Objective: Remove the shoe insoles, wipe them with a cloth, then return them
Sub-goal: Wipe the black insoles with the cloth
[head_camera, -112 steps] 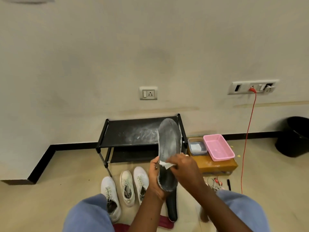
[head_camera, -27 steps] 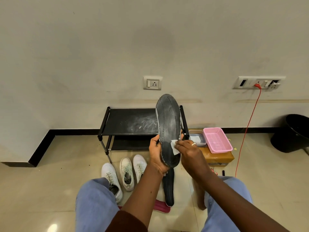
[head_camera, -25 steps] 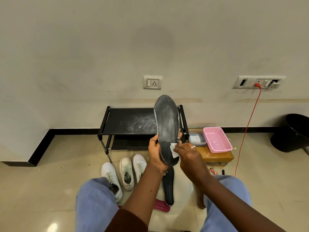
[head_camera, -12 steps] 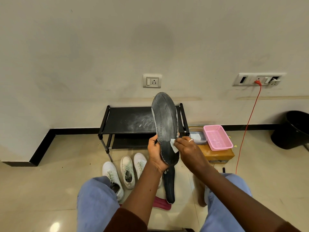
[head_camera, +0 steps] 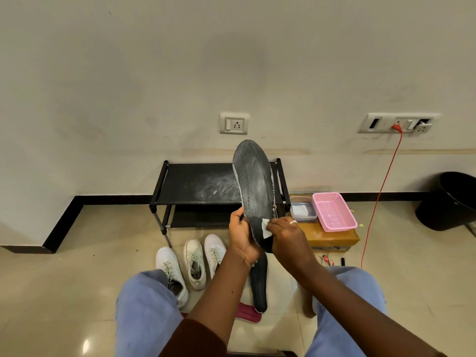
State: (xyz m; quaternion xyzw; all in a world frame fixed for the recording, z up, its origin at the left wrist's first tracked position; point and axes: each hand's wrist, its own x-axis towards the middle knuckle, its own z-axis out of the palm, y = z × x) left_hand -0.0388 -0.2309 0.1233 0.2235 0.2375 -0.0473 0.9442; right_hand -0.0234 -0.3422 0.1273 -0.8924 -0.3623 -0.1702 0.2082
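In front of the seated person's knees, raised above the floor, the dark insole (head_camera: 255, 184) stands almost upright, toe end up and worn face turned toward the wearer. The left hand (head_camera: 240, 235) has its grip wrapped round the insole's lower edge near the heel. This probably steadies it from behind so that it does not flex away under rubbing. The right hand (head_camera: 286, 234) holds a narrow grip, fingers pinching a small white cloth (head_camera: 265, 229) flat against the heel part of that face. Grey dusty streaks show higher up the insole, so holding it tall likely keeps the unwiped stretch in plain sight.

A second insole (head_camera: 258, 287) lies on the floor between the knees, just beside the white shoes (head_camera: 195, 261). The shoes stand openings up, toes toward the black shoe rack (head_camera: 195, 184), seemingly kept close for the return step. Whether that second insole has been wiped cannot be told.

To the right, a clear container (head_camera: 302, 211) and a pink basket (head_camera: 333, 211) sit on a cardboard box (head_camera: 332, 239), on the cloth hand's side.

No brand, label or writing can be read on the insoles, shoes or box.
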